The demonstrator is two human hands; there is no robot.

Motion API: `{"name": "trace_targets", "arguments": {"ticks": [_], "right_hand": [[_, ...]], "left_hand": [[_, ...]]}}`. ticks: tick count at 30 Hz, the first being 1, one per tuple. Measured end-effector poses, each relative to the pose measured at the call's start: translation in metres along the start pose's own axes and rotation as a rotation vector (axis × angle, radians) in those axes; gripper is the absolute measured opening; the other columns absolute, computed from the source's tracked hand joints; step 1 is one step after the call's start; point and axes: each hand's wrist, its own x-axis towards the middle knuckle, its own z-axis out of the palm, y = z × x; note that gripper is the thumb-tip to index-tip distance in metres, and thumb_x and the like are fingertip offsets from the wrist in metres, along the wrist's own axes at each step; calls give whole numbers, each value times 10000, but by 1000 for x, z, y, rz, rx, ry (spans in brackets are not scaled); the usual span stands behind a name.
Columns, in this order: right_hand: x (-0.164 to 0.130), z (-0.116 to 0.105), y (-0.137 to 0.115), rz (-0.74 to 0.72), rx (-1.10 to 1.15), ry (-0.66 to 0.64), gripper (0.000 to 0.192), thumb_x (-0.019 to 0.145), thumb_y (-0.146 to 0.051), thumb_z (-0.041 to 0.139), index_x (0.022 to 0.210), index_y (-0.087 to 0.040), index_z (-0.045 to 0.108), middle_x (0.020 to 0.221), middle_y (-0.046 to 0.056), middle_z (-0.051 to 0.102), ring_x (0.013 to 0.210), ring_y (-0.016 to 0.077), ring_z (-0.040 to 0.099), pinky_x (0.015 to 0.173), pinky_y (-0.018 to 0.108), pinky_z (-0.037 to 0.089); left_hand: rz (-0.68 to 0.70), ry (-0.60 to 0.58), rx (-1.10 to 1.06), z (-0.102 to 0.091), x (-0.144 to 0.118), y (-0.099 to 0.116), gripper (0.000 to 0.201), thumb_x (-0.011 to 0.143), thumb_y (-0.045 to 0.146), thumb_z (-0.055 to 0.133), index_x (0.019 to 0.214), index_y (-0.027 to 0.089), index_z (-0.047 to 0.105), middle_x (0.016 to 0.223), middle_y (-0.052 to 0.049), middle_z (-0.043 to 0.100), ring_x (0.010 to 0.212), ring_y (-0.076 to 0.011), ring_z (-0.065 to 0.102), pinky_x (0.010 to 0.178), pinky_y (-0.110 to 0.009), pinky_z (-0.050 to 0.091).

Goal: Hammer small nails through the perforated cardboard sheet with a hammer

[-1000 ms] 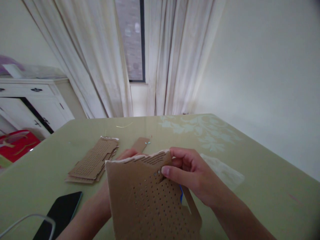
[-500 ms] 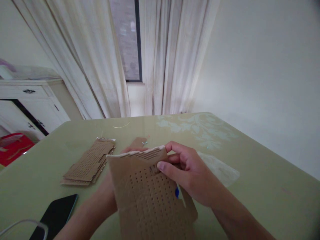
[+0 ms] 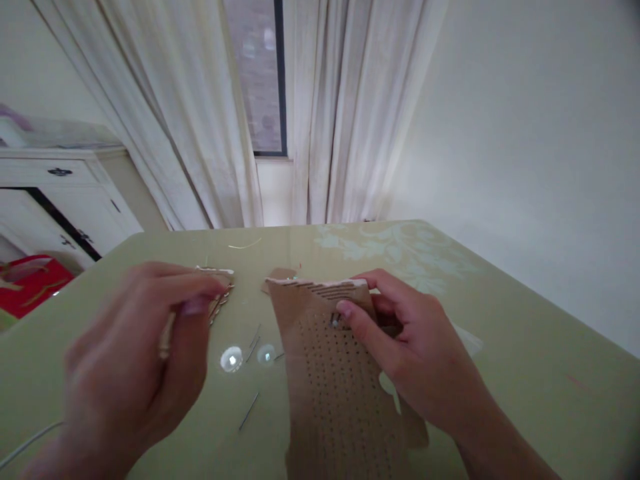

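Observation:
My right hand grips a brown perforated cardboard piece by its upper right edge, thumb on the front and fingers behind. Rows of small holes run down the card, and its top edge is pale and ragged. Small dark marks, perhaps metal, show beside the thumb. My left hand is raised on the left, blurred, with thumb and forefinger pinched together. Whatever is in that pinch, if anything, I cannot make out. Behind it, mostly hidden, lies a stack of similar cardboard.
Between the hands lie thin metal pins and two clear round shiny spots. A small cardboard scrap rests behind the held card. A clear plastic sheet lies right, a white cable left. A wall borders the table's right side.
My left hand has come out from behind the card and moved left, into a pinch. The card has shifted right with my right hand. Pins and shiny spots now show on the table.

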Motion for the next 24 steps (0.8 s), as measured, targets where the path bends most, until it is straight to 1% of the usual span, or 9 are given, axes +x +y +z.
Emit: {"name": "trace_targets", "arguments": {"ticks": [1,2,4,6,8,11,14,19,24], "right_hand": [[2,-1,2,-6,-28,33,141,1057,-388,654,1026,-255,687,809,-4,759,704,188,723,571,254,502],[4,-2,3,-10,-45,64,138,1054,-385,658,1034,-253,690,812,-1,763,705,192,731,572,256,507],[6,-5,5,-11,-55,111,133,1049,-380,668,1055,-250,695,835,6,777,719,198,745,570,256,516],[7,-7,6,-13,-54,134,131,1041,-378,682,1058,-250,700,854,10,789,730,202,754,567,255,525],[6,-8,5,-9,-52,139,129,1036,-379,689,1053,-253,706,849,7,790,731,203,758,560,254,530],[5,-8,3,-5,-32,153,127,1034,-380,693,1047,-255,714,808,-3,773,719,202,757,545,251,532],[4,-7,0,-16,-20,168,126,1032,-379,699,1039,-254,713,802,-7,767,723,200,764,550,248,544],[5,-6,-2,-24,-51,163,139,1040,-380,690,1012,-245,694,844,2,792,732,195,768,566,246,557],[5,-6,-2,-24,-41,152,134,1047,-373,684,1017,-243,685,849,-1,797,729,189,762,564,239,541]], "left_hand": [[-105,-105,-27,7,-1,1,240,1085,253,452,1212,283,654,1104,-43,761,994,-249,727,838,-438,577],[-163,-266,-52,16,-2,2,230,1087,326,464,1150,271,678,1051,-46,772,924,-250,739,790,-426,572],[-267,-735,-46,37,-9,6,242,1055,398,537,958,261,712,917,-39,781,826,-267,751,725,-420,553],[-328,-1097,-12,57,-17,10,184,933,421,709,884,249,753,905,-62,804,862,-318,770,729,-428,547],[-347,-1250,14,73,-24,13,177,808,397,815,862,231,791,947,-101,822,923,-368,778,757,-446,553],[-324,-1296,15,86,-29,15,114,745,242,789,849,203,812,965,-143,829,950,-401,785,775,-455,555],[-316,-1318,13,91,-32,10,220,711,123,689,865,196,828,966,-155,836,944,-394,793,747,-431,550],[-346,-1317,-35,101,-37,1,194,695,147,654,757,225,820,860,-102,841,836,-325,797,666,-357,523],[-360,-1234,-46,114,-39,5,196,799,221,639,821,213,833,911,-128,845,859,-327,787,689,-370,506]]}}
